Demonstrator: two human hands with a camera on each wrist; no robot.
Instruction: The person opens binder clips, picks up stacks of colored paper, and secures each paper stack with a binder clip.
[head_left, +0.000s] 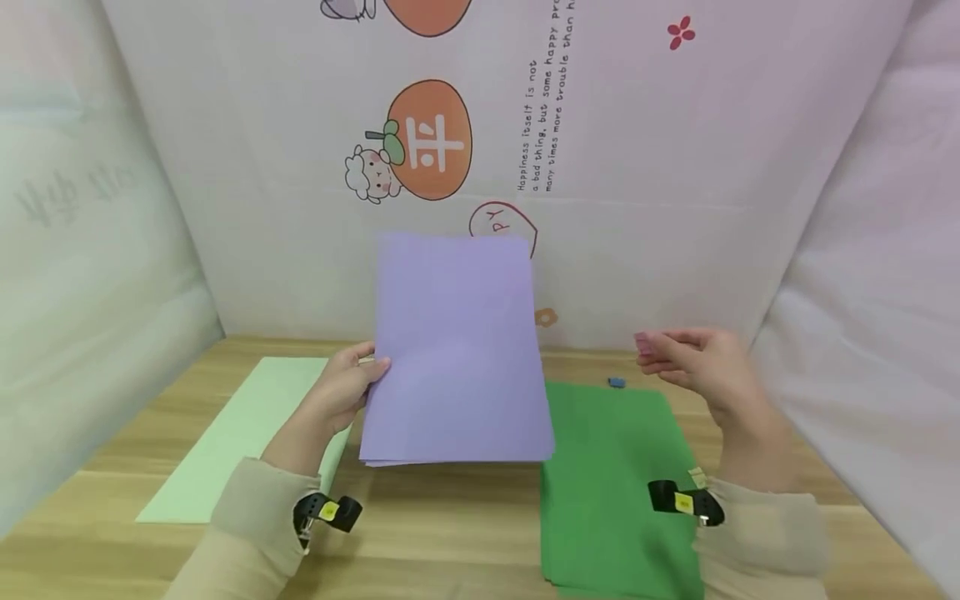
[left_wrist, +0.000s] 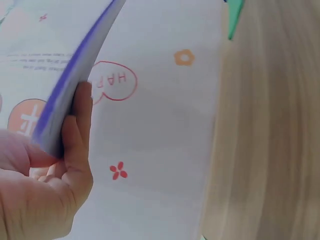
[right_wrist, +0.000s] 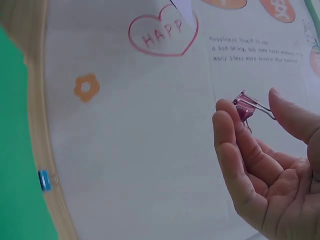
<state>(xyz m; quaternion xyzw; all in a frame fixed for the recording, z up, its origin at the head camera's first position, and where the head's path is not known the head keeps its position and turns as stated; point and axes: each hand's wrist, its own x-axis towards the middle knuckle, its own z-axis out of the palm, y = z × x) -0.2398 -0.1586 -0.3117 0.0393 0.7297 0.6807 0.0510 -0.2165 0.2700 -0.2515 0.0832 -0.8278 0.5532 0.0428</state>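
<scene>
My left hand point(head_left: 345, 387) grips a stack of purple paper point(head_left: 459, 350) by its left edge, thumb in front and fingers behind. The stack is held up above the table, and the left wrist view shows the sheets point(left_wrist: 75, 75) edge-on. To the right, my right hand point(head_left: 701, 367) is raised, apart from the paper. Between its thumb and fingertips it pinches a small pink binder clip point(right_wrist: 246, 106) with metal wire handles, seen best in the right wrist view.
Light green paper point(head_left: 247, 442) lies on the wooden table point(head_left: 435, 533) at the left. A stack of green paper point(head_left: 615, 483) lies at the right, with a blue binder clip point(head_left: 617, 382) just behind it. Printed white sheeting point(head_left: 637, 208) hangs at the back and sides.
</scene>
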